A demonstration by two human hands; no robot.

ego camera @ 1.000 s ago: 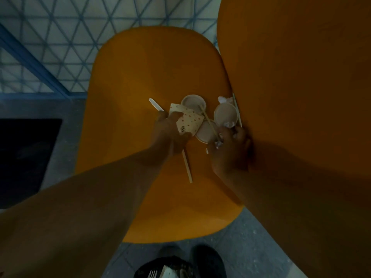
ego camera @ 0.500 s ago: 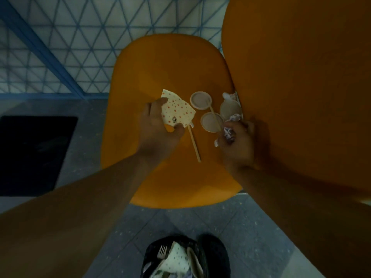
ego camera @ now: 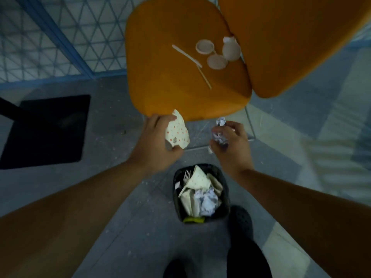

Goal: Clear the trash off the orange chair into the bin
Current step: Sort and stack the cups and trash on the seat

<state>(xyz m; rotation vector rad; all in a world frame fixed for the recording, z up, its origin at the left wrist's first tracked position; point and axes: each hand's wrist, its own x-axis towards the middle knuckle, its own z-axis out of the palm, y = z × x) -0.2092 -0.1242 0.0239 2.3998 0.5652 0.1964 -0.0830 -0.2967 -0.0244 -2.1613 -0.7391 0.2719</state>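
Observation:
My left hand [ego camera: 155, 143] grips a crushed white paper cup with red dots [ego camera: 177, 133], held just off the front edge of the orange chair seat [ego camera: 160, 77]. My right hand [ego camera: 230, 143] is closed on crumpled paper balls [ego camera: 219, 130]. Both hands hover above and beyond the small black bin [ego camera: 224, 209] on the floor, which holds a dotted cup, a plastic fork and crumpled paper. On the seat lie a white plastic utensil [ego camera: 186, 55], a wooden stick [ego camera: 204, 77], two round lids [ego camera: 204, 47] [ego camera: 216, 61] and a small upturned cup [ego camera: 231, 49].
The chair's orange backrest [ego camera: 291, 43] rises at the right. A blue-framed mesh fence [ego camera: 50, 37] stands behind. A black mat [ego camera: 46, 131] lies on the grey floor at the left. My dark shoes [ego camera: 242, 221] are beside the bin.
Both hands pulled back from the seat toward the bin, the left carrying the dotted cup, the right carrying crumpled paper. The view tilted down, showing the whole bin.

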